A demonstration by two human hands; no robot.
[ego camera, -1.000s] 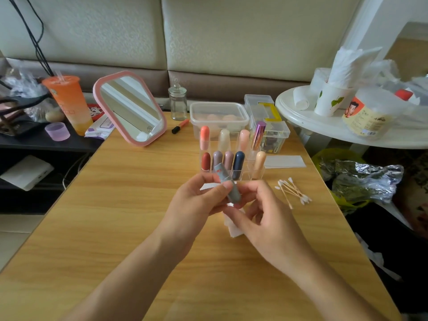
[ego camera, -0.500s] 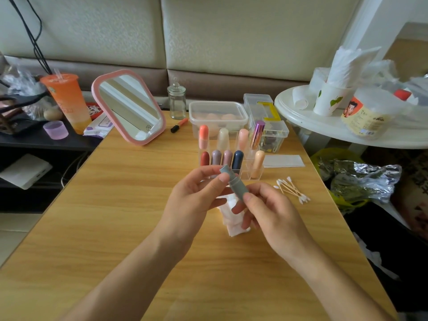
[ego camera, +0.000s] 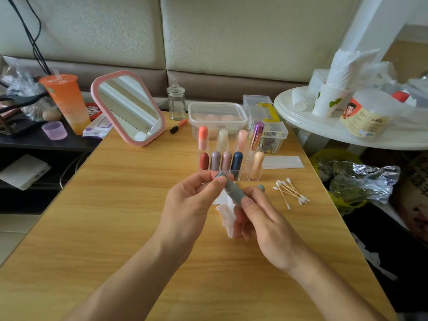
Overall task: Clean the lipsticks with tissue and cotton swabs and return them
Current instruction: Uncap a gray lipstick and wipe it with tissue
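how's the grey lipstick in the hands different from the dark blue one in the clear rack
The grey lipstick is tilted, pinched between the left hand and right hand; the dark blue lipstick stands upright in the clear rack, untouched. One is grey, the other navy. Both are slim tubes.

Light-wood table point(ego camera: 111, 228) fills centre and bottom of frame. Across the top behind it: beige padded sofa back point(ego camera: 231, 31) in two panels, brown band point(ego camera: 231, 88) beneath. Left edge: low black shelf point(ego camera: 34, 145), black cables point(ego camera: 31, 38) hanging upper left, pale floor point(ego camera: 10, 230) below. Right: round white side table point(ego camera: 308, 130), white post point(ego camera: 370, 24) above. Soft, even light.
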